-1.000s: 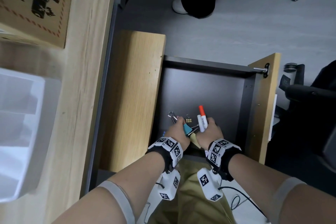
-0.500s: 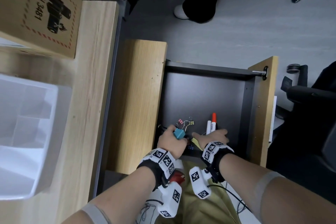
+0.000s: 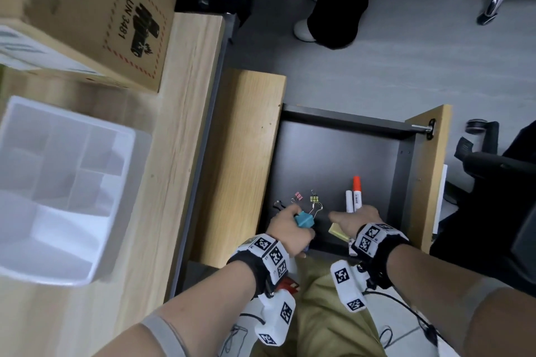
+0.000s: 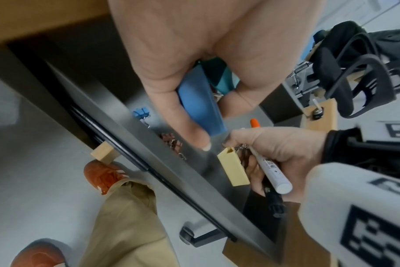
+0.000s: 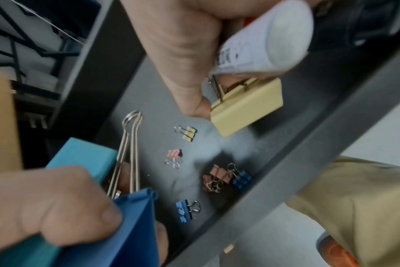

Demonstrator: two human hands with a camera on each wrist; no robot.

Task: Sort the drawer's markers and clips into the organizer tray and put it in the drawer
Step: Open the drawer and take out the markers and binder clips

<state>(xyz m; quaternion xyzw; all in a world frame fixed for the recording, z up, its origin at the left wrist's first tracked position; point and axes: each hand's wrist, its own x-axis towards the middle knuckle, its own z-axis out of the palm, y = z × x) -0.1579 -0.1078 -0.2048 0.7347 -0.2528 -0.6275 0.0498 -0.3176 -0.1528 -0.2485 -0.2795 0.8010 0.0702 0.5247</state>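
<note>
Small clips (image 5: 187, 135) lay scattered on the drawer (image 3: 333, 153) floor. Your left hand (image 3: 285, 229) clutched big blue clips (image 3: 391, 219); your right hand (image 3: 355, 219) gripped markers (image 3: 355, 197) and a yellow clip (image 4: 233, 167). The organizer tray (image 3: 124, 136) (apparently unfilled) waited on the tabletop (image 3: 179, 113); sorting had barely begun.

A wooden bench (image 3: 185, 136) is seen along the left of the head view; a white organizer tray (image 3: 121, 211) and a cardboard box (image 3: 87, 23) are carried on it. At lower centre, small binder clips (image 5: 185, 133) in yellow, pink, orange and blue are scattered on the dark floor of an open drawer (image 3: 333, 159).
</note>
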